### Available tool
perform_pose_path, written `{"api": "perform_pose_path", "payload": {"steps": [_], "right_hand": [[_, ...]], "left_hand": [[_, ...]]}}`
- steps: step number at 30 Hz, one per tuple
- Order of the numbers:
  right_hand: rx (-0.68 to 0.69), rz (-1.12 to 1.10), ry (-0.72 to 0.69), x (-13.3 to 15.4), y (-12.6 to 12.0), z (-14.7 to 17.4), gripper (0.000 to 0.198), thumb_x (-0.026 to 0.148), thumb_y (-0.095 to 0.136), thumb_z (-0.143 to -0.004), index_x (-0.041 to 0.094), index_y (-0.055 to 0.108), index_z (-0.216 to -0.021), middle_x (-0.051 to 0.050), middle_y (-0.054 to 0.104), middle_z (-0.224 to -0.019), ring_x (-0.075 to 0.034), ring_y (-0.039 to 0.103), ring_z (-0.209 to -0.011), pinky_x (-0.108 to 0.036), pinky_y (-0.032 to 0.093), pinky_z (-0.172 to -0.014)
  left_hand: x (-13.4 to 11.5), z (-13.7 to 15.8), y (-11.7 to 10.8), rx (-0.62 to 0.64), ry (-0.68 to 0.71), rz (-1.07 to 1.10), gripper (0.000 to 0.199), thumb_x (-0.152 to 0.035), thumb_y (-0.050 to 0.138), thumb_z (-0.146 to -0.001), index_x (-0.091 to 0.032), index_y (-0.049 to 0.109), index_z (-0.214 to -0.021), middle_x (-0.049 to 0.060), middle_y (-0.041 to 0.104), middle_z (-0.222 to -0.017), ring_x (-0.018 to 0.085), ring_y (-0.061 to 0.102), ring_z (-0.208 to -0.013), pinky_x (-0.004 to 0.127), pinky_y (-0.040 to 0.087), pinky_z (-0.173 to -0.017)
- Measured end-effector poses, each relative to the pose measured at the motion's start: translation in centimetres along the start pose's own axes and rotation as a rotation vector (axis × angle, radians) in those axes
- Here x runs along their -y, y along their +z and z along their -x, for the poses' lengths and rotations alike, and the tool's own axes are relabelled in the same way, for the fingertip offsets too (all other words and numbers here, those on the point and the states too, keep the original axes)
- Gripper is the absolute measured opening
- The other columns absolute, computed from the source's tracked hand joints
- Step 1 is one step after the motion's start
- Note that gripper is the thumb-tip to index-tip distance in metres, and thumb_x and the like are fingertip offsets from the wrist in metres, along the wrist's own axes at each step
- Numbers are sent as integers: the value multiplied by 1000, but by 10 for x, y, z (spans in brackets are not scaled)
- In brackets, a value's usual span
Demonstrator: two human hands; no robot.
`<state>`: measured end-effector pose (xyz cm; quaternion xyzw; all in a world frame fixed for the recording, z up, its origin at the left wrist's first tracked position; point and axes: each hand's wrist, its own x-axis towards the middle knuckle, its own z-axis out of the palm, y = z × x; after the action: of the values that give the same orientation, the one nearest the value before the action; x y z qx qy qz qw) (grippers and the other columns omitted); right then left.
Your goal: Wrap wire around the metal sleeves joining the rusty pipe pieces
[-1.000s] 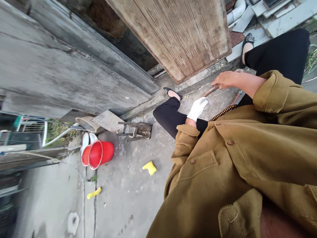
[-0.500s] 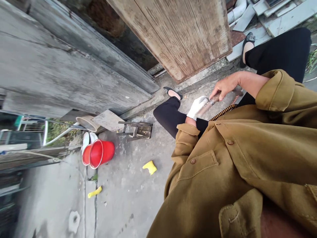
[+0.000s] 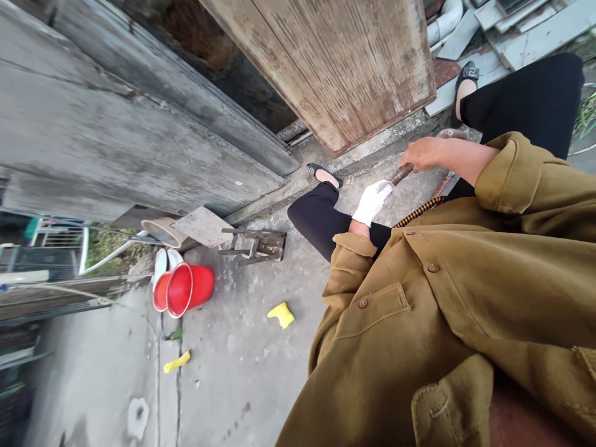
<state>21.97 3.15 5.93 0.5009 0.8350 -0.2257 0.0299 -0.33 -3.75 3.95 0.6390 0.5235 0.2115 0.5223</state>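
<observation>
My left hand (image 3: 372,202), in a white knitted glove, is closed at the lower end of a brown wooden-handled tool (image 3: 402,174). My bare right hand (image 3: 421,154) wraps round the same handle farther up. Beyond the right wrist a blurred greyish end shows, perhaps the tool's head; its kind cannot be made out. Both hands are in front of my lap, between my spread knees. A black-and-yellow striped cord or strap (image 3: 419,211) lies close to my shirt hem, with a reddish thing (image 3: 446,184) near it, partly hidden by my arm.
A weathered wooden panel (image 3: 335,68) stands ahead, grey boards (image 3: 116,124) to the left. Red buckets (image 3: 200,287), a small wooden stool (image 3: 261,245) and two yellow pieces (image 3: 282,315) (image 3: 177,362) are on the concrete. Broken slabs (image 3: 493,62) lie by my right foot.
My right hand has shifted slightly along the tool, its wrist turned, fingers now wrapped round instead of pointing along it. The tool has turned; the gloved hand stays about in place.
</observation>
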Motion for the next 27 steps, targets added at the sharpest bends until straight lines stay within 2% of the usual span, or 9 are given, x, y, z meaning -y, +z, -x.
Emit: {"api": "perform_pose_path", "payload": {"steps": [3,6,9,12,15,17,21,24,27], "right_hand": [[244,90,-73,5,-13,7,29,15,76,-84,20,84,-112,-9,80,-101,-25,73,-98,-35,49,-84],[287,61,-95,12,-22,14,32,4,73,-80,18,84,-107,-7,79,-94,-24,71,-98,-35,48,-86],[296,53,-68,16,-22,17,34,-1,72,-77,17,85,-102,-6,78,-88,-24,71,-94,-37,47,-87],[371,51,-122,18,-18,18,38,3,73,-77,20,85,-108,-5,79,-91,-23,70,-92,-36,49,-87],[411,-89,-240,16,-23,19,46,17,76,-81,23,81,-127,-3,81,-107,-22,71,-98,-33,51,-89],[336,-188,-269,14,-30,21,54,26,77,-85,25,76,-138,-2,80,-116,-23,71,-104,-32,52,-91],[87,-311,-182,17,-43,23,59,37,64,-97,30,63,-156,-2,78,-119,-24,71,-108,-35,52,-96],[-56,-278,-104,22,-38,16,62,37,59,-101,26,55,-162,-6,76,-127,-27,70,-115,-37,51,-99],[-125,-34,-32,21,-26,7,59,31,61,-100,15,58,-157,-16,68,-142,-32,66,-127,-40,50,-102]], "left_hand": [[7,-3,-7,-56,67,-166,25,-30,65,-99,-15,69,-80,4,67,-71,16,58,-68,27,52,-75],[11,-7,-10,-72,92,-396,19,-22,64,-96,-17,70,-79,8,74,-84,22,67,-88,29,52,-88],[14,-11,-10,-44,102,-549,15,-19,64,-95,-18,73,-82,12,77,-92,26,70,-98,31,50,-92],[17,-16,-9,-44,100,-581,14,-22,66,-96,-19,74,-85,13,77,-96,28,70,-102,32,49,-93],[22,-20,-11,-45,127,-503,12,-20,65,-97,-18,74,-89,10,77,-99,25,70,-100,30,50,-92],[26,-21,-12,-59,122,-332,14,-21,62,-100,-17,72,-91,7,76,-91,20,69,-87,27,51,-83],[27,-17,-6,-37,59,0,32,-38,54,-108,-14,69,-94,3,66,-68,13,58,-59,24,49,-63],[22,-11,6,88,73,46,41,-50,56,-107,-14,70,-94,3,65,-65,12,58,-58,23,49,-62],[18,-10,13,195,84,-25,39,-48,58,-106,-14,70,-91,2,62,-62,13,55,-55,24,46,-58]]}}
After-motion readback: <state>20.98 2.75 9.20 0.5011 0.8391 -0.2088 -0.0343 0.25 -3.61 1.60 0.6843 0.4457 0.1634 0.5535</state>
